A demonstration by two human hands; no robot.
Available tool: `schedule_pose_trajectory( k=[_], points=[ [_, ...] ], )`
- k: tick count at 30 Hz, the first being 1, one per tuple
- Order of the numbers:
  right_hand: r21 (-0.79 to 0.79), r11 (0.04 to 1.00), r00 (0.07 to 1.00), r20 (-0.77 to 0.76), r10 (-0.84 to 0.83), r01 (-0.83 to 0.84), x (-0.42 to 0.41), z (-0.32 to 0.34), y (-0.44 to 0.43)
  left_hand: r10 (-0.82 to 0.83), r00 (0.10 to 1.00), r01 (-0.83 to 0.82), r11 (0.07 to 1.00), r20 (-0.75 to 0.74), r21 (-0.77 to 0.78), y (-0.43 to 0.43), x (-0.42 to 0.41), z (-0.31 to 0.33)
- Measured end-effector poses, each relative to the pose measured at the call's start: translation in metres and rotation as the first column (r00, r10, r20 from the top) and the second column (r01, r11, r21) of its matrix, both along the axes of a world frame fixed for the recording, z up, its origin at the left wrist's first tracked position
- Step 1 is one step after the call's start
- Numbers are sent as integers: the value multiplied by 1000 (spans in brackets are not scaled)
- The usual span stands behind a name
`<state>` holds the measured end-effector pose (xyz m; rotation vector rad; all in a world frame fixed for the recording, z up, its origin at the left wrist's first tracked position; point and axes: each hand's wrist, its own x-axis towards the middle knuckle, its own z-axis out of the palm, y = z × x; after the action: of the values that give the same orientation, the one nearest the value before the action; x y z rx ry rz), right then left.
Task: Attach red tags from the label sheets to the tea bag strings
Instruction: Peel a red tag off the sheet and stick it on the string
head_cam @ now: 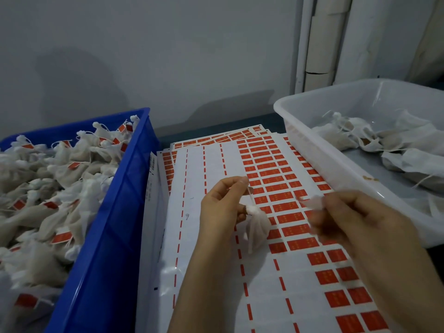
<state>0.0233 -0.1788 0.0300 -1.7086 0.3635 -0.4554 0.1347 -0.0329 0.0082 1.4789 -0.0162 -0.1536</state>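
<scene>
A stack of white label sheets with rows of red tags lies between two bins. Above it my left hand pinches the string of a small white tea bag, which hangs from its fingers. To the right my right hand is blurred, its fingers curled round a second white tea bag. No red tag shows on either bag's string.
A blue bin on the left is heaped with tea bags that carry red tags. A clear white bin at the right holds several untagged tea bags. A grey wall stands behind.
</scene>
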Motion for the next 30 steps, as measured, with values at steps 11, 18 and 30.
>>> schedule_pose_trajectory(
  k=[11,18,30],
  points=[
    [-54,996,983,162,82,-74,99,-5,11,-18,999,16,998,-37,-54,-2,-1,2],
    [25,951,925,244,293,-308,89,-21,14,-23,1000,24,999,20,-36,-5,-4,-2],
    [-38,958,925,249,286,-286,87,-24,16,-23,1000,24,997,16,-72,-6,-3,-4]
  ],
)
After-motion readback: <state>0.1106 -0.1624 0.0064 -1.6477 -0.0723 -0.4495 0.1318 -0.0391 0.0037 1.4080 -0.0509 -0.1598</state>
